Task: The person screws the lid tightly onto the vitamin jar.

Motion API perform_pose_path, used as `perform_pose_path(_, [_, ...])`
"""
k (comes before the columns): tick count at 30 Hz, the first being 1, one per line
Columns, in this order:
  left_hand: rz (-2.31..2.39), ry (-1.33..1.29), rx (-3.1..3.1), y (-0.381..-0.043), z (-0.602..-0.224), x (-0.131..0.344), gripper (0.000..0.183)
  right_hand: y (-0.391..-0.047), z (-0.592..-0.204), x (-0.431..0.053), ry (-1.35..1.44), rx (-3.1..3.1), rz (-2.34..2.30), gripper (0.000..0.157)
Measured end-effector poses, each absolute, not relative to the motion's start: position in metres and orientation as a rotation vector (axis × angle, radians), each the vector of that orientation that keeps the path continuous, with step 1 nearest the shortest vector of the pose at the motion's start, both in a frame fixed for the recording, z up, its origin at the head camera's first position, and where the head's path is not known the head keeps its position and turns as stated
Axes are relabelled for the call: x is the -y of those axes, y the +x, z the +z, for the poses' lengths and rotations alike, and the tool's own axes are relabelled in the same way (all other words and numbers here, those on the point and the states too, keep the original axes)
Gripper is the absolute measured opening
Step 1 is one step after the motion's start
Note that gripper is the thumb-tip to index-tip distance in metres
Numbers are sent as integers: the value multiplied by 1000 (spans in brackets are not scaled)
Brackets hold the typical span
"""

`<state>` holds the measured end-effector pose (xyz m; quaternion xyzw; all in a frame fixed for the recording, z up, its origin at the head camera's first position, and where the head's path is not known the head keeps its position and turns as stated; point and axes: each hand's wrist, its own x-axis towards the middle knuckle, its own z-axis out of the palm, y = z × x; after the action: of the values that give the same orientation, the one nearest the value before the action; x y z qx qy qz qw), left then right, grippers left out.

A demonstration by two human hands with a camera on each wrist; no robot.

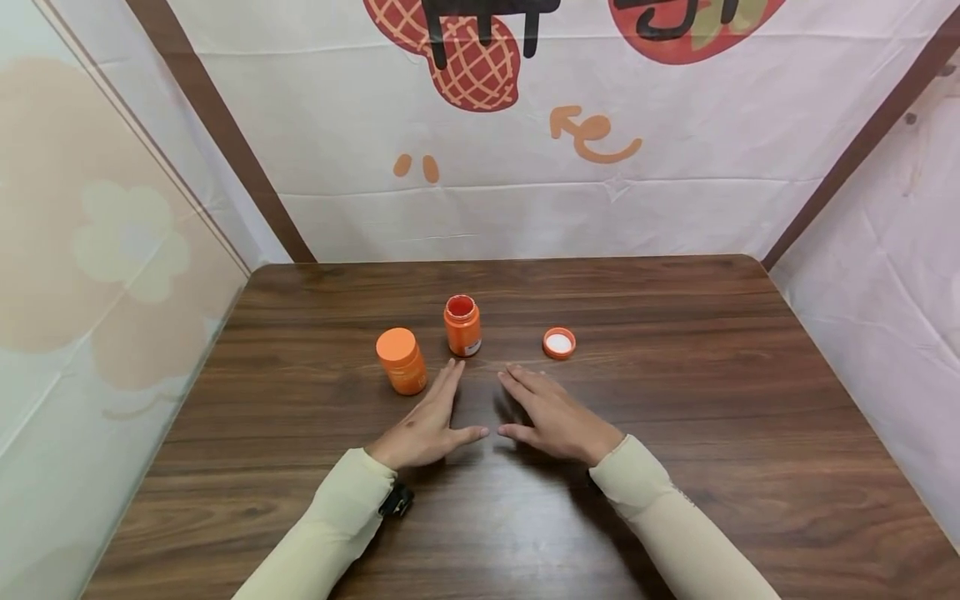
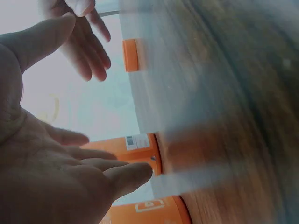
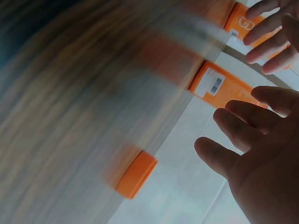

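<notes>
Both hands are empty, held with fingers extended over the middle of the table, thumb tips close together. The left hand (image 1: 426, 429) is nearest a capped orange jar (image 1: 403, 362), just beyond its fingers. An uncapped orange jar (image 1: 462, 327) stands upright a little farther back, its mouth showing a red inside and a label low on its side. To the right, an orange lid (image 1: 558, 343) lies with its white inner face up, beyond the fingertips of the right hand (image 1: 558, 417). In the left wrist view the uncapped jar (image 2: 135, 148) appears past the left fingertips.
The dark wood-grain table (image 1: 712, 375) reaches back to a white printed cloth (image 1: 510, 217). More cloth hangs at the left and right sides. A small black device (image 1: 396, 500) sits on the left wrist.
</notes>
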<state>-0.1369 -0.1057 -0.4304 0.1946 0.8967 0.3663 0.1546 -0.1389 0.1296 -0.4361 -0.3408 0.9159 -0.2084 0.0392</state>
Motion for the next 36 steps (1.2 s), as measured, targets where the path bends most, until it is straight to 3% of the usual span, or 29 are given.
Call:
perform_pose_path(17, [1094, 308, -2613, -164, -434, 85, 114, -151, -446, -169, -861, -2882, -655, 74])
perform_pose_path(36, [1308, 41, -2632, -191, -434, 69, 110, -186, -433, -176, -611, -3026, -436, 59])
